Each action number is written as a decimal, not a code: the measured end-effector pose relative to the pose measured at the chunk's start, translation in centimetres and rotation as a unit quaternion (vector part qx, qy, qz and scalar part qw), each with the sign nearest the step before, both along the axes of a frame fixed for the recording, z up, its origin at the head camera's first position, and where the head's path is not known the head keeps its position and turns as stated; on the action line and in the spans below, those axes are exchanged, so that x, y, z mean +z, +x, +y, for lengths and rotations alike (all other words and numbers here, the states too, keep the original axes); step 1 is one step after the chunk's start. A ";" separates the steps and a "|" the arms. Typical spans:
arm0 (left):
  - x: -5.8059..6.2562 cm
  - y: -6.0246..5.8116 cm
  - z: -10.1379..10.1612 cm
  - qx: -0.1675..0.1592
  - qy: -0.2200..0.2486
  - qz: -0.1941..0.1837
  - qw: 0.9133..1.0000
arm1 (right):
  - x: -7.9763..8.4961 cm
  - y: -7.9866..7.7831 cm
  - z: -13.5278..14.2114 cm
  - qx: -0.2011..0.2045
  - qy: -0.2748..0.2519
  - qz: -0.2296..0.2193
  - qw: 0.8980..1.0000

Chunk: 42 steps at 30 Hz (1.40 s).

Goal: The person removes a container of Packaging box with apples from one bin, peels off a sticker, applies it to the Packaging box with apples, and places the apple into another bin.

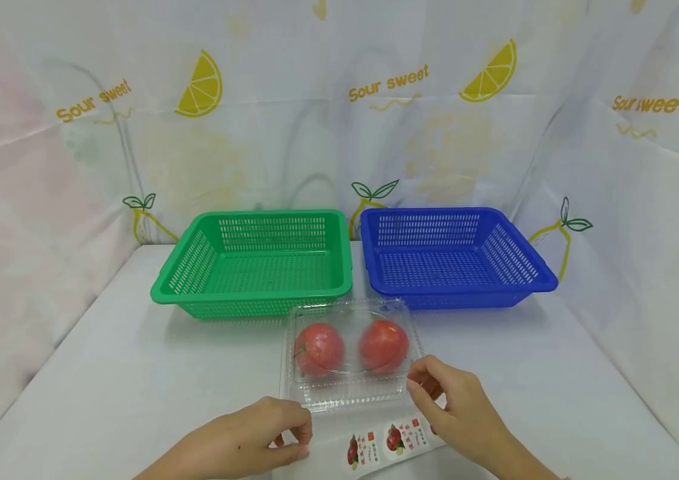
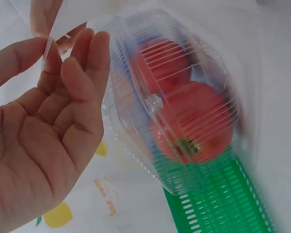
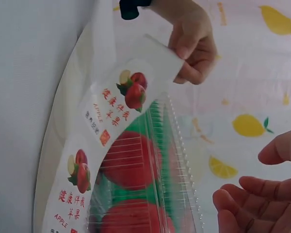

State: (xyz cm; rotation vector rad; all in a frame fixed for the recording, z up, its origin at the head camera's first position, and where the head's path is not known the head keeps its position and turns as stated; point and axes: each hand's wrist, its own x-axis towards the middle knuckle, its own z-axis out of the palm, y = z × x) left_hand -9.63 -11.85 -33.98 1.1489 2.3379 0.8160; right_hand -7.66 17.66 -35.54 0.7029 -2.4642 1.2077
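Observation:
My left hand (image 1: 255, 433) pinches one end of a white strip of sticker labels (image 1: 369, 450), printed with red apples and the word APPLE. In the right wrist view the strip (image 3: 102, 111) curves away from that pinch. My right hand (image 1: 456, 407) is over the strip's other end, at the container's near right corner, fingers loosely bent with nothing seen between them. Just beyond both hands sits a clear plastic clamshell container (image 1: 345, 401), lid down. Inside it lie two red fruits that look like apples, a left one (image 1: 319, 349) and a right one (image 1: 384, 346).
Behind the container stand two plastic baskets with slotted walls, a green one (image 1: 249, 297) on the left and a blue one (image 1: 465, 291) on the right. A white cloth covers the table (image 1: 93, 373). Lemon-patterned fabric (image 1: 291, 133) hangs at the back and sides.

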 end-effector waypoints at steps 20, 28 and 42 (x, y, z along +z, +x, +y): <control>2.2 -1.8 2.5 0.127 0.228 -0.087 0.961 | 0.2 0.1 -2.1 0.002 0.065 0.099 0.993; 2.9 -2.2 3.8 0.088 0.242 -0.157 0.953 | 0.0 0.0 -2.6 0.013 0.064 0.122 0.990; 2.9 -2.0 5.7 0.024 0.259 -0.186 0.948 | 0.1 0.4 -2.8 0.018 0.047 0.101 0.994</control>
